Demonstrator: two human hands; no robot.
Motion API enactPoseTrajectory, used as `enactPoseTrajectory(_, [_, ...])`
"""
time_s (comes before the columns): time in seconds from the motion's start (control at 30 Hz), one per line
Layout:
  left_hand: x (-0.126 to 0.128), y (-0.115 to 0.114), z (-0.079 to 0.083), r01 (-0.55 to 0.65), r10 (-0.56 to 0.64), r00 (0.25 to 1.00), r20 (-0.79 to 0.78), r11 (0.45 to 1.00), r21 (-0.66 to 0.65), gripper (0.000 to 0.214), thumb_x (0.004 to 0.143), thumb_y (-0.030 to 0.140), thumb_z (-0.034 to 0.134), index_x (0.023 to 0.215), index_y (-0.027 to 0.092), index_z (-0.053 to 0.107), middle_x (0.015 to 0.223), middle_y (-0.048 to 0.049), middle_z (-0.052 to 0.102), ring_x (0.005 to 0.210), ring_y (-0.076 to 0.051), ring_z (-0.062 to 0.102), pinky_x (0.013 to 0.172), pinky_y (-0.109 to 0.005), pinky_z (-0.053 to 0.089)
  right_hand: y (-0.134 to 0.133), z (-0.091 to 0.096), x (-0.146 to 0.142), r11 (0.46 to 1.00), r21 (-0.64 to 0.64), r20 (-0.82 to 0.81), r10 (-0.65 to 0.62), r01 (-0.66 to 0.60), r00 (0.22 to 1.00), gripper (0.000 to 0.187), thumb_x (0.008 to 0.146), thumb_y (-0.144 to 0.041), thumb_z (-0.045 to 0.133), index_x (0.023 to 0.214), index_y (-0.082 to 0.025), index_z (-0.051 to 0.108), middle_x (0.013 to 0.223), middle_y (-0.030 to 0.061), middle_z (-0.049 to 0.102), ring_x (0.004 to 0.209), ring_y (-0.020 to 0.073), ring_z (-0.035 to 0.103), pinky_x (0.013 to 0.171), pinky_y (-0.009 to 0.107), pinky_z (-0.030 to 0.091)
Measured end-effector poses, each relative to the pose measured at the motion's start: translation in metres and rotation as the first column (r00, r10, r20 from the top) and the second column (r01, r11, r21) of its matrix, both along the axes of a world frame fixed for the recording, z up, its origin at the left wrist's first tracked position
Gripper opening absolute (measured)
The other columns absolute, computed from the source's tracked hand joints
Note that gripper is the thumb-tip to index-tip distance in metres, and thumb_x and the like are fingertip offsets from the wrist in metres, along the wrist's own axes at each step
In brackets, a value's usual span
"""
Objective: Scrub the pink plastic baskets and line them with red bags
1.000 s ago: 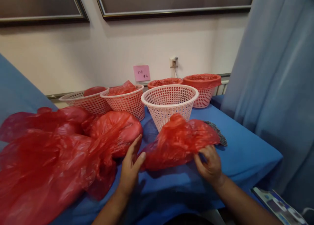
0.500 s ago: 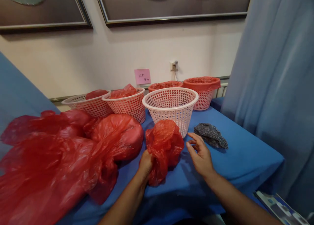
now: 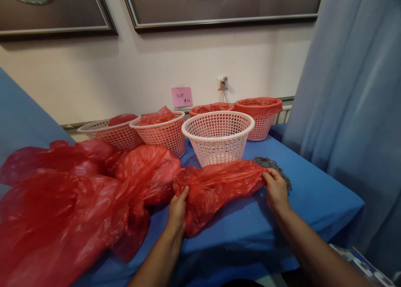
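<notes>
A red plastic bag (image 3: 216, 186) lies stretched sideways on the blue table (image 3: 307, 203), just in front of an empty pink mesh basket (image 3: 218, 137). My left hand (image 3: 178, 209) is closed on the bag's left end. My right hand (image 3: 276, 189) is closed on its right end, pulling it out flat. A dark grey scrubbing pad (image 3: 272, 165) shows partly behind my right hand.
A large heap of red plastic bags (image 3: 72, 195) covers the table's left side. Behind stand several more pink baskets (image 3: 159, 130), some lined with red bags, one at the back right (image 3: 260, 113). A blue curtain (image 3: 354, 90) hangs on the right. A pink note (image 3: 181, 96) sticks on the wall.
Half a second ago my left hand held the bag bunched up and my right hand was open beside it. Now my right hand grips the other end and the bag is stretched out.
</notes>
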State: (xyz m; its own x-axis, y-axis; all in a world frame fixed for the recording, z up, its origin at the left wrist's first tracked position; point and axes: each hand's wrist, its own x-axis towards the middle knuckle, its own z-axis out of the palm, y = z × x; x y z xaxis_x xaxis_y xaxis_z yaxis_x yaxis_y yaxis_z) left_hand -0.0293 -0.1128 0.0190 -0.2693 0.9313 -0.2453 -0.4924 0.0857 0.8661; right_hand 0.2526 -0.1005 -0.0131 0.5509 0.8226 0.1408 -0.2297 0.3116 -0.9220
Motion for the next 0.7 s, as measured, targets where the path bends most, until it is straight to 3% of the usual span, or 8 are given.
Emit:
enactPoseTrajectory(0.1, [-0.002,0.003,0.0,-0.048,0.049,0.998,0.032,0.999,-0.02,0.017,0.086,0.02,0.072,0.1,0.011,0.073,0.077,-0.009,0.079,0.069,-0.025,0.078,0.074,-0.039,0.065,-0.009,-0.015,0.022,0.999,-0.041,-0.031,-0.01,0.008,0.999,0.018,0.071,-0.037,0.071,0.069,-0.021,0.063,0.063,-0.0047,0.062,0.056,0.0124,0.053,0.055,0.024,0.044])
enactPoseTrajectory(0.17, [-0.003,0.005,-0.001,-0.06,0.061,0.997,0.044,0.998,-0.032,0.016,0.087,0.019,0.07,0.1,0.01,0.072,0.075,-0.0091,0.079,0.07,-0.025,0.079,0.074,-0.038,0.066,-0.014,-0.022,0.026,0.999,-0.052,-0.031,0.01,-0.012,0.999,0.021,0.068,-0.038,0.075,0.075,-0.02,0.066,0.068,-0.0029,0.065,0.059,0.0142,0.057,0.057,0.026,0.047])
enactPoseTrajectory(0.27, [-0.003,0.006,-0.001,-0.07,0.072,0.996,0.047,0.997,-0.033,0.015,0.088,0.018,0.069,0.101,0.01,0.072,0.075,-0.0088,0.079,0.071,-0.025,0.079,0.074,-0.037,0.066,-0.021,-0.024,0.024,1.0,0.009,0.077,0.014,-0.015,0.997,0.046,0.066,-0.034,0.08,0.109,-0.023,0.069,0.101,0.0018,0.073,0.09,0.0196,0.067,0.082,0.034,0.054])
enactPoseTrajectory(0.33, [-0.003,0.006,-0.001,-0.074,0.074,0.996,0.038,0.997,-0.023,0.016,0.087,0.017,0.07,0.101,0.011,0.073,0.075,-0.0087,0.079,0.072,-0.024,0.079,0.074,-0.036,0.066,-0.023,-0.022,0.02,0.996,0.089,0.276,-0.009,-0.016,0.961,0.055,0.071,-0.031,0.078,0.124,-0.026,0.066,0.122,0.0045,0.069,0.113,0.0225,0.063,0.103,0.041,0.047])
enactPoseTrajectory(0.4, [-0.002,0.005,-0.003,-0.074,0.075,0.997,0.028,0.997,-0.006,0.016,0.086,0.016,0.07,0.101,0.011,0.073,0.076,-0.0082,0.079,0.074,-0.025,0.079,0.075,-0.036,0.065,-0.024,-0.021,0.018,0.989,0.136,0.471,-0.02,-0.05,0.882,0.042,0.079,-0.031,0.07,0.12,-0.026,0.071,0.123,0.006,0.069,0.117,0.0238,0.061,0.109,0.044,0.042])
enactPoseTrajectory(0.47, [-0.001,0.003,-0.003,-0.076,0.075,0.997,0.018,0.997,0.013,0.014,0.086,0.018,0.071,0.099,0.013,0.074,0.078,-0.0071,0.079,0.075,-0.025,0.079,0.075,-0.035,0.065,-0.025,-0.022,0.016,0.99,0.123,0.536,-0.006,-0.072,0.844,0.027,0.082,-0.031,0.064,0.105,-0.025,0.077,0.112,0.0062,0.072,0.109,0.0243,0.064,0.104,0.044,0.045])
enactPoseTrajectory(0.6, [-0.002,-0.004,0.008,-0.098,0.098,0.995,0.003,0.993,0.068,0.012,0.081,0.021,0.076,0.092,0.016,0.074,0.082,-0.0038,0.08,0.074,-0.023,0.078,0.074,-0.032,0.064,-0.025,-0.03,0.025,0.998,0.02,0.246,-0.069,0.066,0.967,0.02,0.074,-0.03,0.07,0.091,-0.023,0.077,0.095,0.0031,0.075,0.093,0.0222,0.066,0.093,0.038,0.051])
enactPoseTrajectory(0.7, [-0.014,-0.013,0.031,-0.159,0.159,0.987,0.009,0.976,0.151,0.012,0.077,0.021,0.079,0.086,0.017,0.071,0.081,0.0003,0.078,0.069,-0.017,0.074,0.071,-0.027,0.062,-0.022,-0.038,0.043,0.987,-0.035,-0.019,-0.159,0.158,0.987,0.024,0.071,-0.029,0.07,0.093,-0.022,0.073,0.088,-0.0011,0.074,0.08,0.0169,0.066,0.079,0.03,0.054])
